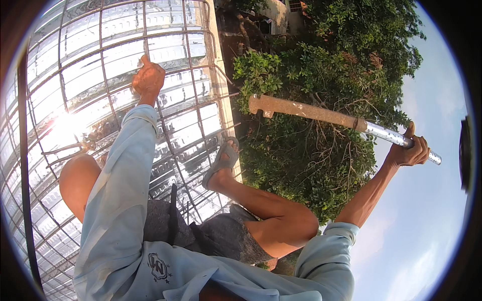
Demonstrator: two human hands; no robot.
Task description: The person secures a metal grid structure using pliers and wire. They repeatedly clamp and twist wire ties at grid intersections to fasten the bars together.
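Note:
My right hand (412,149) grips the silver tube handle of a long hand rebar bender (311,111), raised at the right. Its rusty brown bar reaches toward the middle and has a notched, jaw-like end there. My left hand (148,79) is a fist on the steel rebar mesh (103,62). One bar runs in line with this hand, and a digit points along it. The palm side is hidden. The bender's notched end stands apart from the mesh bars in the picture.
Shiny ribbed metal decking (80,75) lies under the mesh, with sun glare on it. My sandalled foot (223,163) rests near the decking's pale edge board (223,85). Beyond that edge are leafy trees (301,145) and sky. A dark upright bar (24,165) stands at far left.

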